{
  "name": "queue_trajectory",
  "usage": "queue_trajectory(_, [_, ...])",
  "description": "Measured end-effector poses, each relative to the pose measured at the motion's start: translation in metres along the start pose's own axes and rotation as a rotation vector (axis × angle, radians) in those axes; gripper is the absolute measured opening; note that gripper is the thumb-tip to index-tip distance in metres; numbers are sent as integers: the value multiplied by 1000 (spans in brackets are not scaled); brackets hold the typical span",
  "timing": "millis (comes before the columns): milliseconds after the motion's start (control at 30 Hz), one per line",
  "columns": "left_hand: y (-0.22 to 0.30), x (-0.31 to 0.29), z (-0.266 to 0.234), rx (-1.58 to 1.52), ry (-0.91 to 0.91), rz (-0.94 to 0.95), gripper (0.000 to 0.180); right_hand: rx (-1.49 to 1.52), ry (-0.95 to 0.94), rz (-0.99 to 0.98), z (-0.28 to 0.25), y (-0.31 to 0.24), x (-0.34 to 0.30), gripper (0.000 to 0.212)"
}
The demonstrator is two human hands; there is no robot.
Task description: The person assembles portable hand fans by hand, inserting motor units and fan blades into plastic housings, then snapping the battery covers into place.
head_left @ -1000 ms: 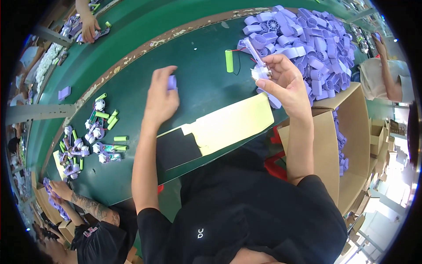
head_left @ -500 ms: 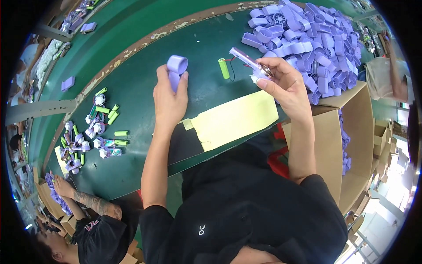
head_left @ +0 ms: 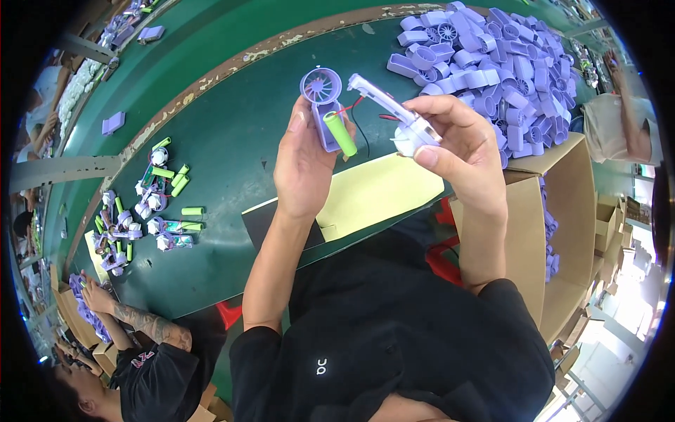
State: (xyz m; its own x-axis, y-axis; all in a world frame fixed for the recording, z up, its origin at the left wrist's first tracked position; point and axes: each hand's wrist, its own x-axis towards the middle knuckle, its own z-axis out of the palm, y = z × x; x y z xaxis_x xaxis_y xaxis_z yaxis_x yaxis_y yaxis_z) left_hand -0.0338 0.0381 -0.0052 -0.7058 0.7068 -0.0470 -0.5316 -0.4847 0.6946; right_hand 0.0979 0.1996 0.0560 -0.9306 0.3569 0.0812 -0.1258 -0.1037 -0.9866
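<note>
While half-curled left hand [head_left: 302, 170] cradles purple housing [head_left: 321, 87], right hand [head_left: 464, 146] pinches wired assembly [head_left: 408, 135], just beside

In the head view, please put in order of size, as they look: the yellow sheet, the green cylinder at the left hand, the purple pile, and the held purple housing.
Largest to smallest:
1. purple pile
2. yellow sheet, partly covered
3. held purple housing
4. green cylinder

The tabletop [head_left: 218, 169] leaves passage between the left hand [head_left: 302, 169] and the loose assemblies [head_left: 154, 202]. A green cell [head_left: 340, 133] obstructs the gap to the right hand [head_left: 460, 149]; heaped housings [head_left: 503, 77] block the far right.
</note>
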Motion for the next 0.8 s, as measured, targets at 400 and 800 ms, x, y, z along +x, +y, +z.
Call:
queue_trajectory(400, [5,-5,5,119,-139,-26,62,-8,68,-51,3,4,3,44])
queue_trajectory(800, [4,-9,-1,374,-177,89,76,-61,77,-52,5,9,2,45])
